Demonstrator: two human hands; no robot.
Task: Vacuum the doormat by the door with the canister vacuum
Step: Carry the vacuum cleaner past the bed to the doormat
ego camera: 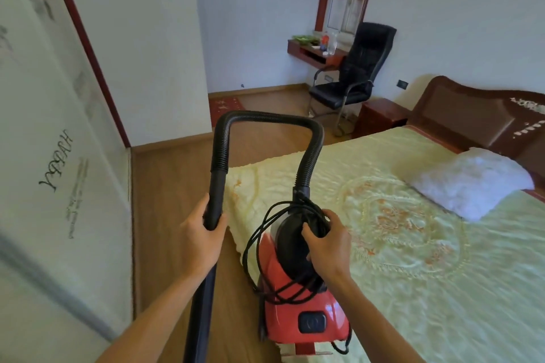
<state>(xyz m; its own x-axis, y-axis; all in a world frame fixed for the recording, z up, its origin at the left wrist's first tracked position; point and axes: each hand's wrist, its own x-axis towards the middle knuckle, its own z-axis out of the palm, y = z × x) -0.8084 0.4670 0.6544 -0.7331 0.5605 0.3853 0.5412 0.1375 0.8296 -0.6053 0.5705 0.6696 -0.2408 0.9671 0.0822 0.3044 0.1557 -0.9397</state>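
The person's left hand (200, 240) is wrapped round the black tube (216, 191). The right hand (327, 242) grips the top handle of the red vacuum (295, 312), with the cord (259, 242) looped there too. The vacuum is at 6 o'clock, beside the bed (413, 274) corner. A small red mat (225, 104) lies far off at 12 o'clock and is likely the doormat. To carry well, hold both tight, keep the cord off the floor and walk slowly.

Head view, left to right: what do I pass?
White printed door panel → left hand gripping the wand → red canister vacuum → white pillow on the bed.
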